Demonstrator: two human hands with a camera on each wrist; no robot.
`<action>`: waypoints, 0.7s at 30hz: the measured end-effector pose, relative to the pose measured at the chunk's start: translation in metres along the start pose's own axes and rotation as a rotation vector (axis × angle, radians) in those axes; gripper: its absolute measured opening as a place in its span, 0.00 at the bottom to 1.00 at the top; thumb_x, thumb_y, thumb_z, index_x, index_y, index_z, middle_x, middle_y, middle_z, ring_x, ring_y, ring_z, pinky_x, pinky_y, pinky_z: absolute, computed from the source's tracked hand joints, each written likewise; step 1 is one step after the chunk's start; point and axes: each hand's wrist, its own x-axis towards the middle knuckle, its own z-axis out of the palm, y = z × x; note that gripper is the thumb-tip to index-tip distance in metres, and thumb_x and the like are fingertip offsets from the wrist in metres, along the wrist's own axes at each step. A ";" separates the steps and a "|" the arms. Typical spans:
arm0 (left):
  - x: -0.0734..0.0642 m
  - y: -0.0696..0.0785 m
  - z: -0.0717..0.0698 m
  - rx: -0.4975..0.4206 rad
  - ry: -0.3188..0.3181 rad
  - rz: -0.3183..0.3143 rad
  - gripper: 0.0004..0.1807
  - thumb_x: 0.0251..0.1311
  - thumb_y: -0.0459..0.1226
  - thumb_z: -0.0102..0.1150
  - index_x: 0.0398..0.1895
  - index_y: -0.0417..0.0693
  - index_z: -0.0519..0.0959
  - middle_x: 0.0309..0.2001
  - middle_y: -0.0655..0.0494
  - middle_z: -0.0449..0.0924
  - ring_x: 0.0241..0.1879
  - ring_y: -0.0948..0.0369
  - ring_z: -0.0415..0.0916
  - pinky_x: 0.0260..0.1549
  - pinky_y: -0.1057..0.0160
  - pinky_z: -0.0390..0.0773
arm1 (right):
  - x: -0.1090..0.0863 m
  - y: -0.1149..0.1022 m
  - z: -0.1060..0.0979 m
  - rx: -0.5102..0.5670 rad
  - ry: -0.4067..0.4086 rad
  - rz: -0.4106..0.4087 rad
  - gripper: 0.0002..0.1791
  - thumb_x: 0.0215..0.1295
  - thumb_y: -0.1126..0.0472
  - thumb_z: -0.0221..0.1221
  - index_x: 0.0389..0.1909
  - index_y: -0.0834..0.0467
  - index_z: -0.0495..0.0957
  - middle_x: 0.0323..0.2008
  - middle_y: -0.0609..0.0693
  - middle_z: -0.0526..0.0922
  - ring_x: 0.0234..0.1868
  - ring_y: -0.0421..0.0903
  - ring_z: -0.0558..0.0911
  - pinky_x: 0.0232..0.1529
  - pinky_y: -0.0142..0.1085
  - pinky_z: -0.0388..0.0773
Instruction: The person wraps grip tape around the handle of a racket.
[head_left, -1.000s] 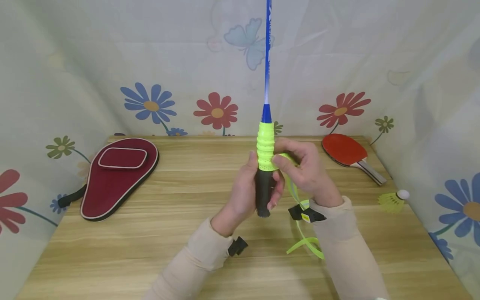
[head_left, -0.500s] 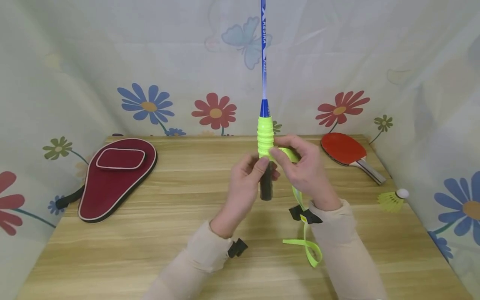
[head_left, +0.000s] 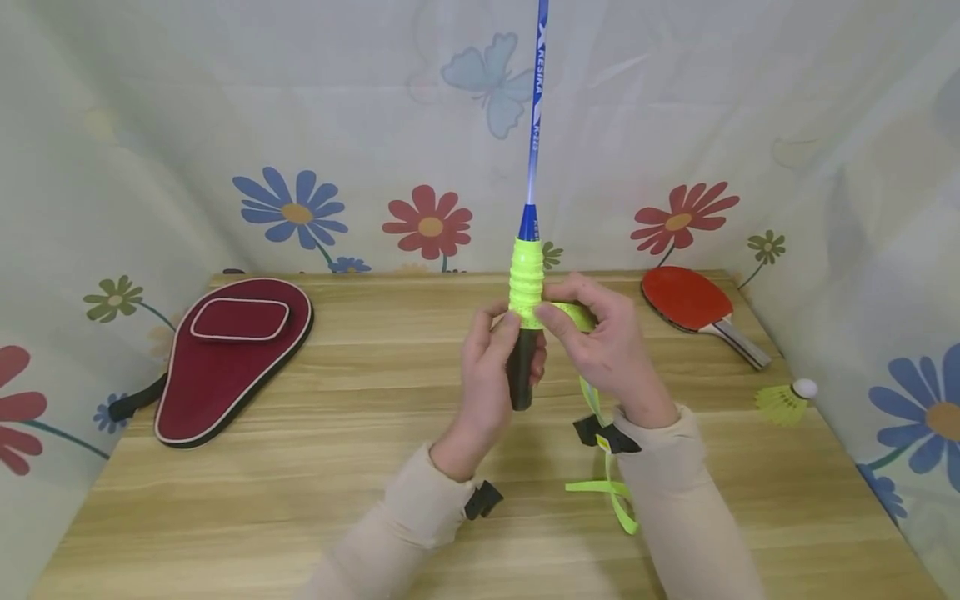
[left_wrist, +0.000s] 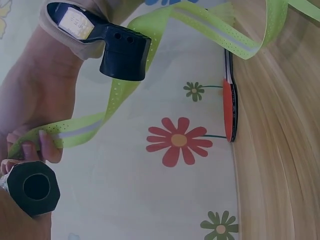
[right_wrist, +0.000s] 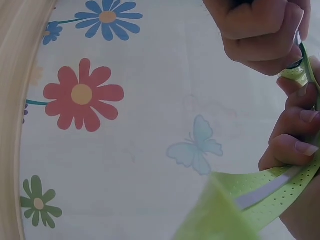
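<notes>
Upright in the head view is a badminton racket (head_left: 536, 108) with a blue shaft and a black handle (head_left: 522, 375); its head is out of frame. Perforated neon-yellow grip tape (head_left: 527, 279) is wound in ridged turns round the upper handle. My left hand (head_left: 487, 367) holds the handle below and at the lowest turn, its thumb by the tape's edge. My right hand (head_left: 611, 342) pinches the loose tape just right of the handle. In the left wrist view, the handle's eight-sided butt (left_wrist: 42, 192) faces the camera, and the tape (left_wrist: 82, 131) trails from the right fingers.
The tape's free tail lies curled on the wooden table (head_left: 375, 400) beside the right sleeve. A maroon paddle case (head_left: 232, 358) is at left. On the right are a red table tennis paddle (head_left: 686, 298) and a yellow shuttlecock (head_left: 783, 402). A flowered curtain (head_left: 360, 108) encloses the table.
The racket has turned about its length, bringing the shaft lettering into view, and lately tilted slightly. My left hand has shifted its hold on the handle. The right hand keeps pinching the tape.
</notes>
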 end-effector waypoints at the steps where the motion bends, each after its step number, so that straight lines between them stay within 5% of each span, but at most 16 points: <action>1: 0.000 0.001 0.001 -0.018 -0.001 -0.009 0.16 0.74 0.46 0.41 0.51 0.41 0.65 0.29 0.50 0.73 0.19 0.60 0.68 0.17 0.67 0.70 | 0.000 0.000 0.000 0.002 0.000 0.005 0.11 0.60 0.75 0.63 0.43 0.64 0.82 0.41 0.53 0.84 0.39 0.47 0.81 0.42 0.35 0.81; 9: 0.001 0.003 0.001 -0.049 -0.005 -0.024 0.15 0.72 0.48 0.45 0.49 0.47 0.65 0.26 0.52 0.72 0.16 0.61 0.66 0.14 0.67 0.68 | -0.002 -0.001 -0.001 0.000 0.002 0.014 0.11 0.60 0.74 0.63 0.44 0.64 0.82 0.43 0.52 0.85 0.44 0.47 0.83 0.48 0.37 0.80; 21: 0.001 0.002 0.000 -0.162 -0.077 -0.039 0.12 0.74 0.47 0.39 0.44 0.49 0.62 0.22 0.54 0.68 0.12 0.63 0.62 0.10 0.67 0.64 | -0.005 0.003 -0.001 0.043 -0.003 -0.042 0.10 0.63 0.72 0.62 0.44 0.65 0.82 0.32 0.52 0.82 0.32 0.46 0.77 0.33 0.33 0.76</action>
